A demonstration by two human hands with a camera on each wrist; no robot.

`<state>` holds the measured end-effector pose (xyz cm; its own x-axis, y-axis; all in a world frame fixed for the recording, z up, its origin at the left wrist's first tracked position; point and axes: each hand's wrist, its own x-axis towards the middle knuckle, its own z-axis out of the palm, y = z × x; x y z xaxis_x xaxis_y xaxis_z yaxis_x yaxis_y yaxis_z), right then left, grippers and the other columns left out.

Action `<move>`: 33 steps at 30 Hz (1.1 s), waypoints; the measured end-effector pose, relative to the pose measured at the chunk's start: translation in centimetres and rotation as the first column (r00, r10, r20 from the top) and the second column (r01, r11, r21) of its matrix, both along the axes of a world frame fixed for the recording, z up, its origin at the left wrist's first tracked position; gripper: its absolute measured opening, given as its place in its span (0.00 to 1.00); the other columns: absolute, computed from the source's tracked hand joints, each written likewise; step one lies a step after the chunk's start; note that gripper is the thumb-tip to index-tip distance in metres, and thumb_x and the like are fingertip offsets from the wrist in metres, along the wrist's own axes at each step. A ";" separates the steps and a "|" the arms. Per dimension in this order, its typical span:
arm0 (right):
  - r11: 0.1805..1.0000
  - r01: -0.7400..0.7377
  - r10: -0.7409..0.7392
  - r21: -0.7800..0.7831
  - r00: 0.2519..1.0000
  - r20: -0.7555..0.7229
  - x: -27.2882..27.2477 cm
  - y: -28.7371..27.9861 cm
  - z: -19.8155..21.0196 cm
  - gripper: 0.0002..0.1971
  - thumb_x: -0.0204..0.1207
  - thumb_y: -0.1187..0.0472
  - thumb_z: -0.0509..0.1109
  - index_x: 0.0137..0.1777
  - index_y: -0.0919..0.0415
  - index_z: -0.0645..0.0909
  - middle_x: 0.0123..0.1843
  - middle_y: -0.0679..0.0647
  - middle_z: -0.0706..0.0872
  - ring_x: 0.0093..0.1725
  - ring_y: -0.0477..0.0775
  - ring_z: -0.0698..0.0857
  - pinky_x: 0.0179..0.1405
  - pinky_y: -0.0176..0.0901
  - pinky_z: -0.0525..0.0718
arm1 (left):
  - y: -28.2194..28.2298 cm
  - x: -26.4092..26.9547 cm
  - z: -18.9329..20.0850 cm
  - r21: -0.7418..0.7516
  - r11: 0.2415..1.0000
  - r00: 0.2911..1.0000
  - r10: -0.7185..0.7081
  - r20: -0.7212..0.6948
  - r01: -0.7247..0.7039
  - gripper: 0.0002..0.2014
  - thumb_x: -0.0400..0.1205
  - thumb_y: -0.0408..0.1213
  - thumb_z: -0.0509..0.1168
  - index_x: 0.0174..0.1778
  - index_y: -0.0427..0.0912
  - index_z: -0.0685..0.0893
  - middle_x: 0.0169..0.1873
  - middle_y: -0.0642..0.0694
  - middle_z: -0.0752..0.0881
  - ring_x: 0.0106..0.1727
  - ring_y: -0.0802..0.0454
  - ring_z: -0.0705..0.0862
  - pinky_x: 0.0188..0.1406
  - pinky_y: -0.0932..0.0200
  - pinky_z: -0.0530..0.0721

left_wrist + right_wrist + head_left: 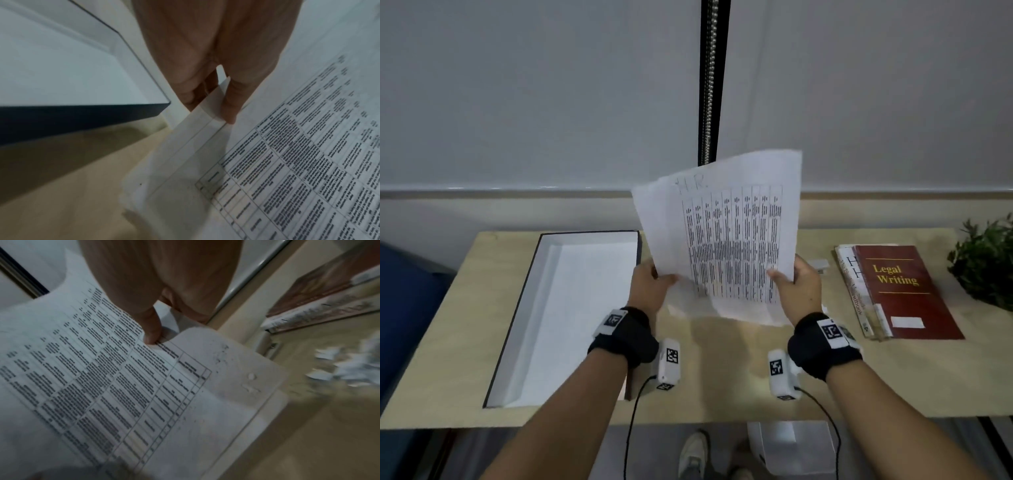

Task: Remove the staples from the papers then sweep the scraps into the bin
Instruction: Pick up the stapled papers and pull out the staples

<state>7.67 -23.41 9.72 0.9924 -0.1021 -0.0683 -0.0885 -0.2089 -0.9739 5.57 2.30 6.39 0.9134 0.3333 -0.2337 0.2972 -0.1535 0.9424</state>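
Head view: both hands are holding the papers [726,240] up above the bench [722,383], sheets tilted w/ the printed table facing the person. Left hand [650,284] is pinching the left edge, thumb on front; right hand [796,284] is pinching the right edge the same way. A white tray w/ dark rim [517,308] is sitting on the bench's left part. Red book [904,291] titled "Legal Writing" is lying on the right atop another book, w/ a green plant [986,263] at the far right edge. A white bin [794,445] is standing on the floor under the near edge, beside a shoe.

Left wrist view: left hand [205,48] is gripping the papers [287,162], thumb on top, fingers [189,95] curling beneath. Tray corner [82,110] is just left.

Right wrist view: right hand [164,272] is clamping the papers [102,386] btwn thumb and fingers. Paper scraps [339,369] are lying on the bench at right, blurred; book stack [318,305] beyond them.
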 end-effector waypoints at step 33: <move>0.982 0.186 -0.188 -0.034 0.938 -0.292 2.4 -2.5 0.1 0.37 0.70 0.55 0.79 0.77 0.60 0.68 0.72 0.59 0.78 0.67 0.59 0.79 0.66 0.51 0.76 | -1.3 0.4 5.1 -0.131 0.970 0.978 0.206 0.013 -0.203 0.23 0.80 0.40 0.70 0.64 0.26 0.79 0.51 0.36 0.86 0.49 0.43 0.85 0.28 0.71 0.80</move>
<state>10.10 -25.87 9.84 0.8919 -0.2850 -0.3511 -0.4069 -0.1666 -0.8982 6.00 1.03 11.48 0.8355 0.4824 -0.2633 0.2844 0.0303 0.9582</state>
